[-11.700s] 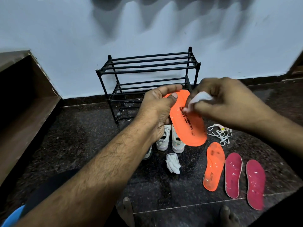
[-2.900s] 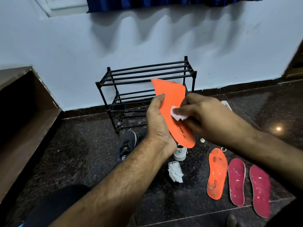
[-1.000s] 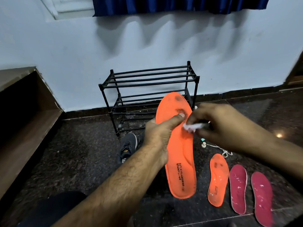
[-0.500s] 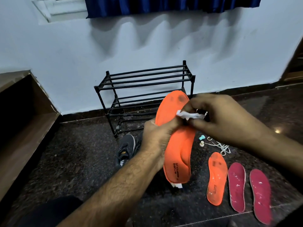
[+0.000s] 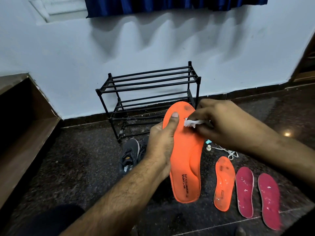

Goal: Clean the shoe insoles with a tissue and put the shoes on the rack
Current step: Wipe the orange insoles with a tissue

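I see my left hand (image 5: 162,147) gripping the orange insole (image 5: 185,155) upright, thumb across its upper face, printed heel nearest me. My right hand (image 5: 219,121) pinches a crumpled white tissue (image 5: 191,123) against the insole's toe end. On the dark floor (image 5: 81,164) right lie another orange insole (image 5: 222,183) and two red insoles (image 5: 257,193). The black rack (image 5: 148,97) stands far, dark sneakers (image 5: 130,155) before it.

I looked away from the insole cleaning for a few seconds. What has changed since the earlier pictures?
The held orange insole was turned over and stood upright, printed heel down. The right hand moved its tissue up to the toe end. The left hand keeps its grip. The three insoles on the floor stayed put.
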`<state>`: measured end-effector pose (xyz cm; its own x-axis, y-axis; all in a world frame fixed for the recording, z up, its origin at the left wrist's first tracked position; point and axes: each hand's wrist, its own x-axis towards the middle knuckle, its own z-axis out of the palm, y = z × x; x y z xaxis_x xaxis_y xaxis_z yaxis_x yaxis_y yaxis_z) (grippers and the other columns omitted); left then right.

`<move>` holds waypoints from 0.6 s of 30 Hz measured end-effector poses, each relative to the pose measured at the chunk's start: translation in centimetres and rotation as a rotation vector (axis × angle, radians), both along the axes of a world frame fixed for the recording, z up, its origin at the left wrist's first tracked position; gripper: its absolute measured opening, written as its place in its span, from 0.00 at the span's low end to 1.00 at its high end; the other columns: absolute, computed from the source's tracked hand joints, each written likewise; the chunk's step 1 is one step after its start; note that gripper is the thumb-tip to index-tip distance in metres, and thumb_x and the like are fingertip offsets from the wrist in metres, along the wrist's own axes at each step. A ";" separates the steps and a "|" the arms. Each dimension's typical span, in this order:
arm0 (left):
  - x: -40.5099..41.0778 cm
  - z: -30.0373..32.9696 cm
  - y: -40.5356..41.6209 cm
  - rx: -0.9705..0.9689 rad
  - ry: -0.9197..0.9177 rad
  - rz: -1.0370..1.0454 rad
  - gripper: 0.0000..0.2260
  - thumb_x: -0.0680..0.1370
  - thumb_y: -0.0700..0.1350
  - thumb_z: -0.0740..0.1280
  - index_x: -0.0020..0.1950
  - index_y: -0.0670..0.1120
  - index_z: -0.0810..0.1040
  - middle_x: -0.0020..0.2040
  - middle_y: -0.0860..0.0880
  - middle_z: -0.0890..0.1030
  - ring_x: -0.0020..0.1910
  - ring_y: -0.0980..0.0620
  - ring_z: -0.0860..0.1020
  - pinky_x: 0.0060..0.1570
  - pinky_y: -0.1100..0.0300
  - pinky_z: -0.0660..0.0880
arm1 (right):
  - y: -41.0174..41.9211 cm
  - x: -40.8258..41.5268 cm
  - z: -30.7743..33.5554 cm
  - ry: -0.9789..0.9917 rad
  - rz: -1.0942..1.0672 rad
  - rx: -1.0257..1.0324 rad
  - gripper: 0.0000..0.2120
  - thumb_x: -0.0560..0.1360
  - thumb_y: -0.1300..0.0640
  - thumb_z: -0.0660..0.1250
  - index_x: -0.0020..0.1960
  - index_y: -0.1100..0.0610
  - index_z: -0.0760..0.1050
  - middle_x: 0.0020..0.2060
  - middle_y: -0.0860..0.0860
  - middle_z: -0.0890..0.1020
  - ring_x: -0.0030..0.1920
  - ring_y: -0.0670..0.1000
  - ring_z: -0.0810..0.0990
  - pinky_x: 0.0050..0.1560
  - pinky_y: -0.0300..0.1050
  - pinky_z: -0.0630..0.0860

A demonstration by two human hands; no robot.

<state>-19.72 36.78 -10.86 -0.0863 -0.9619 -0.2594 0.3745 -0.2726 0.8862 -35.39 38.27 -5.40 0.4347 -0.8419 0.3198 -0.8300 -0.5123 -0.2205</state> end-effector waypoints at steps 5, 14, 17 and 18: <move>-0.2 0.0 0.4 -0.053 -0.009 -0.017 0.19 0.81 0.51 0.67 0.60 0.36 0.81 0.53 0.34 0.84 0.46 0.41 0.82 0.50 0.46 0.81 | 0.3 -0.5 0.9 -0.046 -0.078 0.011 0.09 0.73 0.57 0.70 0.50 0.50 0.85 0.36 0.45 0.72 0.36 0.45 0.72 0.40 0.42 0.64; -0.3 -0.2 0.4 -0.083 -0.006 -0.012 0.17 0.80 0.51 0.68 0.57 0.37 0.82 0.52 0.36 0.85 0.48 0.39 0.82 0.54 0.42 0.81 | 0.7 -0.9 1.2 -0.106 -0.149 0.043 0.14 0.73 0.60 0.67 0.49 0.43 0.86 0.41 0.46 0.77 0.38 0.42 0.75 0.42 0.36 0.70; -0.2 -0.1 0.3 -0.090 -0.002 -0.003 0.18 0.81 0.50 0.67 0.58 0.35 0.81 0.52 0.35 0.84 0.44 0.41 0.82 0.46 0.48 0.82 | 0.8 -0.3 0.8 -0.172 -0.130 0.063 0.14 0.73 0.60 0.69 0.49 0.42 0.86 0.39 0.43 0.76 0.37 0.37 0.73 0.40 0.26 0.65; -0.1 -0.1 0.4 -0.088 0.000 -0.005 0.18 0.81 0.50 0.67 0.59 0.35 0.80 0.51 0.34 0.84 0.43 0.42 0.82 0.44 0.49 0.83 | 0.8 -0.1 0.5 -0.168 -0.122 0.076 0.14 0.73 0.60 0.69 0.49 0.43 0.86 0.40 0.43 0.76 0.37 0.37 0.73 0.40 0.25 0.65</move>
<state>-19.79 37.15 -11.00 -0.0909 -0.9805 -0.1743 0.3733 -0.1958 0.9068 -35.48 39.05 -4.95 0.2743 -0.9092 0.3131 -0.8329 -0.3874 -0.3951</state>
